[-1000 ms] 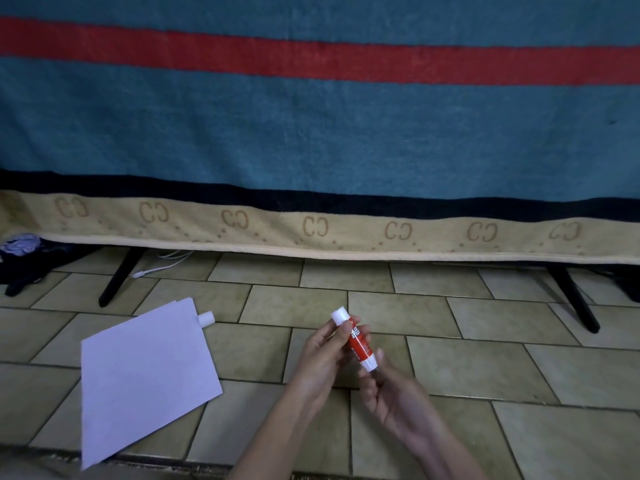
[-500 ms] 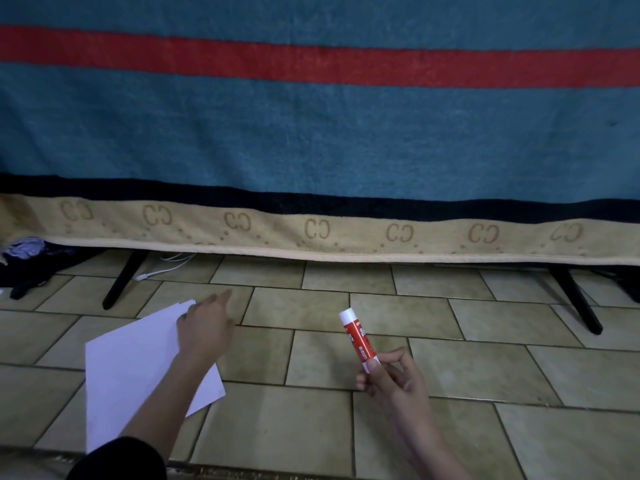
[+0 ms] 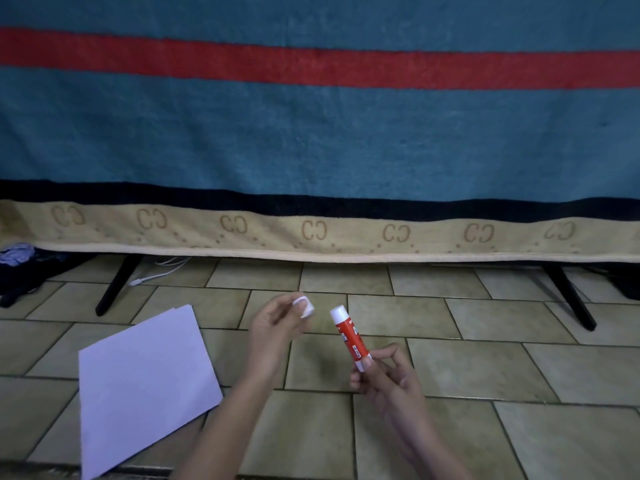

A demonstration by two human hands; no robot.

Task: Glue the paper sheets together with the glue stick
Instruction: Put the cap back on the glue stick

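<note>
Fingers (image 3: 388,358) of the right hand (image 3: 391,382) curl round the bottom end of the glue stick (image 3: 349,336), pinching its white base; tube tilted, top leaning up and left, held above the floor tiles (image 3: 485,358). Glue stick: red barrel with white print, white at top end; whether the top is capped or bare cannot be told. Left hand (image 3: 273,323) raised just left of the stick's top, thumb and fingertips pinching a small white cap (image 3: 304,306); cap and stick close but apart.

Paper sheets (image 3: 142,379): white, lying flat on the tiles to the left of both hands, stacked, a second edge showing at the upper corner; the left forearm crosses beside their right corner.

Behind: a blanket (image 3: 311,140) hanging across the view, teal with a red stripe, dark band and tan patterned border. Two black slanted legs (image 3: 117,285) show under its hem. White cable (image 3: 156,271) on the tiles near the left leg. Dark clothing heap (image 3: 20,271) at far left.
</note>
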